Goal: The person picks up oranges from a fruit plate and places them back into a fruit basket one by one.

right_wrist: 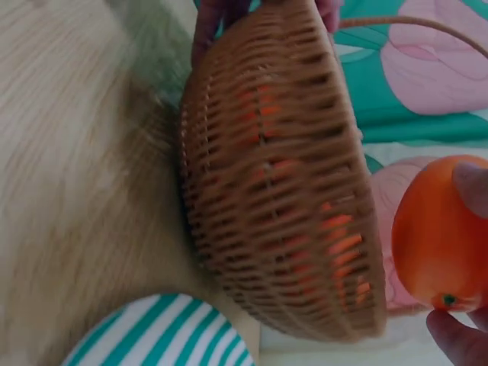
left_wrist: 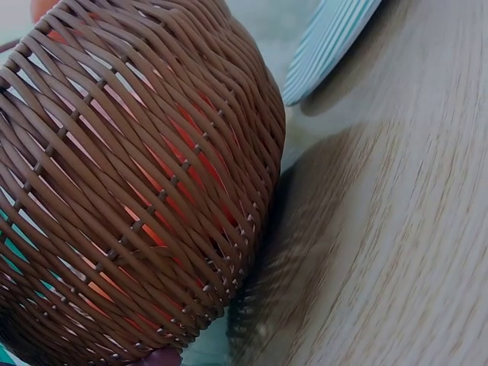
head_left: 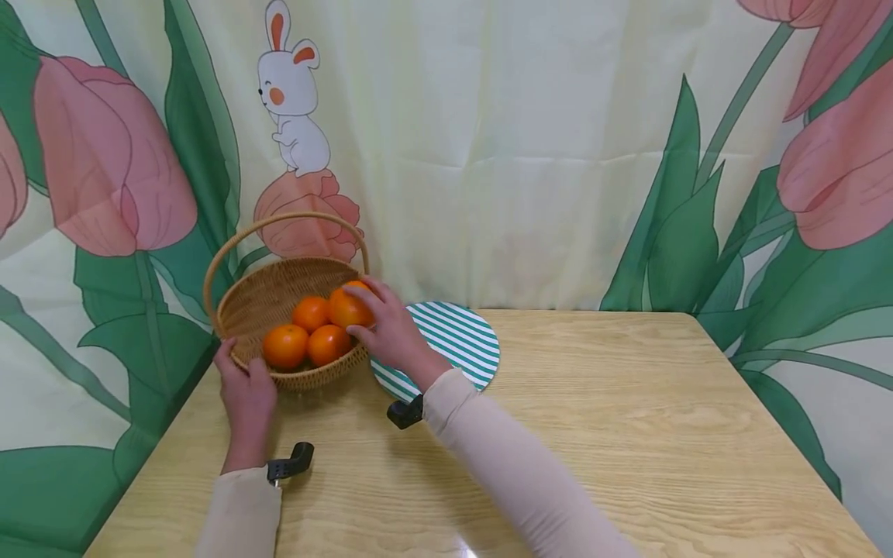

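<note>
A wicker basket (head_left: 261, 294) with a tall arched handle (head_left: 307, 215) stands at the table's back left, its opening tilted towards me. My left hand (head_left: 249, 395) grips its left rim; fingers (right_wrist: 206, 30) show against its side in the right wrist view. Three oranges (head_left: 284, 346) lie inside, glimpsed through the weave in both wrist views. At the basket's right rim my right hand (head_left: 396, 329) holds another orange (right_wrist: 431, 236) between thumb and fingers. In the right wrist view that orange appears beyond the rim, higher than the weave.
A round mat (head_left: 460, 341) with green and white stripes lies just right of the basket, partly under my right forearm. The wooden table (head_left: 593, 418) stretches to the right. Behind it hangs a curtain (head_left: 516, 155) printed with tulips and a rabbit. Each wrist wears a black camera mount (head_left: 291, 463).
</note>
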{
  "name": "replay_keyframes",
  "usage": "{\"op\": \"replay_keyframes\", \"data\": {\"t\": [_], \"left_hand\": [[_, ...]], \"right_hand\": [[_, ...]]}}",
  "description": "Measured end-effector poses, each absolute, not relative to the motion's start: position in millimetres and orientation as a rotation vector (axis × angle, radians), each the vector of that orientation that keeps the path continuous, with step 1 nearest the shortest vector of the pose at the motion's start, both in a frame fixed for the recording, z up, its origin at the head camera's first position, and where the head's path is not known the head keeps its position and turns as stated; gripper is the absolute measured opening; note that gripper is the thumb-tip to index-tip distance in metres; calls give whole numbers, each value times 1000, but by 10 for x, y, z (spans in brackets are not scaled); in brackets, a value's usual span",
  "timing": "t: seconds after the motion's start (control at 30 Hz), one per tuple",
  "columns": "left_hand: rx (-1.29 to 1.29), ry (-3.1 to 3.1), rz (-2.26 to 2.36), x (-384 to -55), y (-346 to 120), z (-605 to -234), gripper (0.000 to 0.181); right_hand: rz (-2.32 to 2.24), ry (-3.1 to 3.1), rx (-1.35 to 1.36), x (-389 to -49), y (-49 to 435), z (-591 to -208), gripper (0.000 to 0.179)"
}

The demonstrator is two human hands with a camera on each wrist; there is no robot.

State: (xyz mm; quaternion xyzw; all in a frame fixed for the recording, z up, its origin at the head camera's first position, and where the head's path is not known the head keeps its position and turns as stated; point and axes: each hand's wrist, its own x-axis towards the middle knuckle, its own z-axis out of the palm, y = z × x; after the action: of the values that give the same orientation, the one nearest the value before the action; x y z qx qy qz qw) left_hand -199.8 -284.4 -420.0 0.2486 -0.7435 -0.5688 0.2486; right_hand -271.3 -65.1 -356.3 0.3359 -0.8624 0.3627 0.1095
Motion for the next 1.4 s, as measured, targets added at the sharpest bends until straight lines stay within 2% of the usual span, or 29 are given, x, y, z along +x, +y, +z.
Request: {"op": "replay_keyframes", "data": {"t": [0.63, 1.17, 1.4], "left_hand": [[635, -2013, -1509, -2000, -2812, -4237, 55], [600, -2042, -1512, -1977, -2800, -4194, 54], [603, -2046, -1512, -1970, -2795, -4191, 54]], "right_hand": [[843, -2658, 1210, -2583, -1036, -3727, 56], [670, -2675, 1281, -2555, -1077, -3733, 53], [708, -2639, 1320, -2541, -1051, -3736, 46]]}}
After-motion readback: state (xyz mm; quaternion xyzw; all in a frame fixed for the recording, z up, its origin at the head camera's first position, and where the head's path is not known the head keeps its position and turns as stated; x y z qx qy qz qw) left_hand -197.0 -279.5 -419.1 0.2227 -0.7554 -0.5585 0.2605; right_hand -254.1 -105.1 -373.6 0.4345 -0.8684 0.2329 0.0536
